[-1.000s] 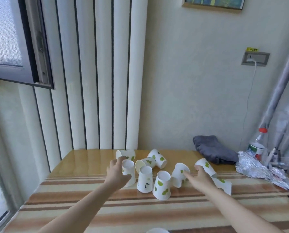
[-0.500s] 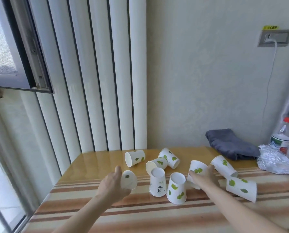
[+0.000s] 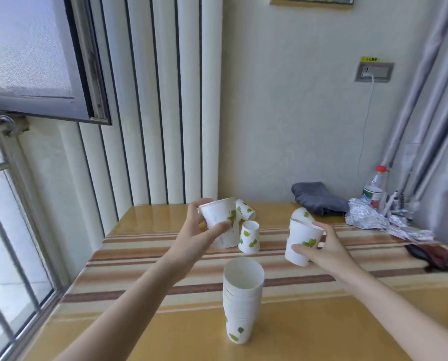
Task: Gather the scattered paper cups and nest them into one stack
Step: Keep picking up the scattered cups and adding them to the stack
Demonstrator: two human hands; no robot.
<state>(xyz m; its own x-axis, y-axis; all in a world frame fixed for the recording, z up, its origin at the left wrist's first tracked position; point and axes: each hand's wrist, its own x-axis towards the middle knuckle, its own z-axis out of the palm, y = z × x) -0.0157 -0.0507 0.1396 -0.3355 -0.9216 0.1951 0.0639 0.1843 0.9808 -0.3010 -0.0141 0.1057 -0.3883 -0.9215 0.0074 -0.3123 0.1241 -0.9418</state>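
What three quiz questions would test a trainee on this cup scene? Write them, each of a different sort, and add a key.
1. True or false: the stack stands mouth up on the table.
2. Which grips a cup: A, left hand only; B, right hand only; C, both?
3. Fill in: the free cup between the hands stands mouth ____.
Key: 1 true; 2 C; 3 down.

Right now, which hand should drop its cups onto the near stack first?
Right, probably. The right hand holds its cups upright, mouth up, closer to the stack. The left hand holds its cup tilted and farther back.
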